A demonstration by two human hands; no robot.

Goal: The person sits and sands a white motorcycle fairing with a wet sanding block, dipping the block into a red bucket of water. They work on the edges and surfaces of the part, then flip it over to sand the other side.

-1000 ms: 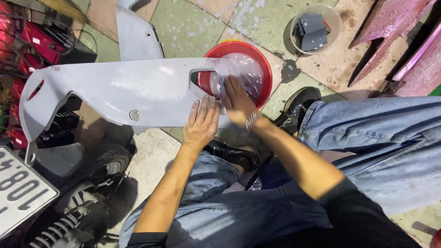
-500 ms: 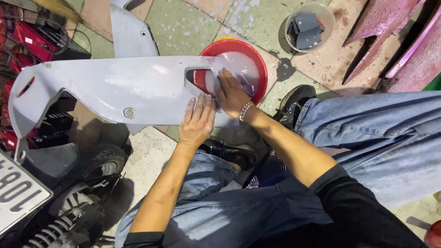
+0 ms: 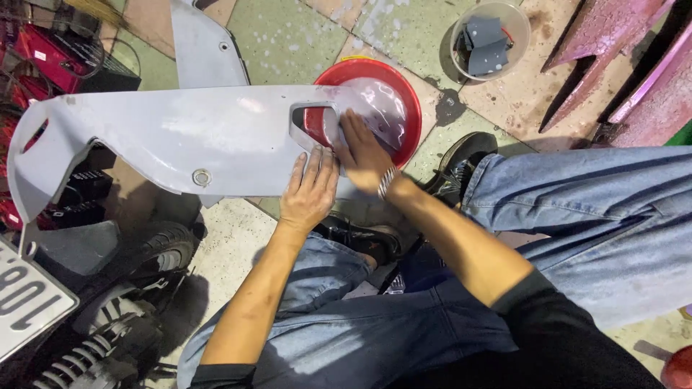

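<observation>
Two bare hands are pressed on a long grey body panel (image 3: 166, 137) of a scooter, which lies across the tiled floor (image 3: 288, 36) with its right-hand end resting over a red basin (image 3: 404, 94). The left hand (image 3: 310, 191) lies flat, palm down and fingers stretched out together, on the panel's lower edge just beside a rectangular cut-out; it grips nothing, only bears down on the surface. The right hand (image 3: 364, 151), with a metal bracelet (image 3: 387, 181) at the wrist, rests just next to it on the panel's end over the basin, fingers spread and slightly curled. Whether anything is held under that palm I cannot tell.

The basin's rim shows red through the cut-out and around the panel's tip. A second grey panel (image 3: 205, 47) stands behind the long one, near the top edge of the floor. Towards the floor's upper right corner sits a clear plastic tub (image 3: 490, 29) with folded grey pieces in it, and beyond that lean pink painted panels (image 3: 613, 50).

The person crouches in blue jeans (image 3: 577, 209), a black shoe (image 3: 461, 162) planted near the basin. A tyre (image 3: 155, 252) and number plate (image 3: 29, 302) fill the lower left corner.
</observation>
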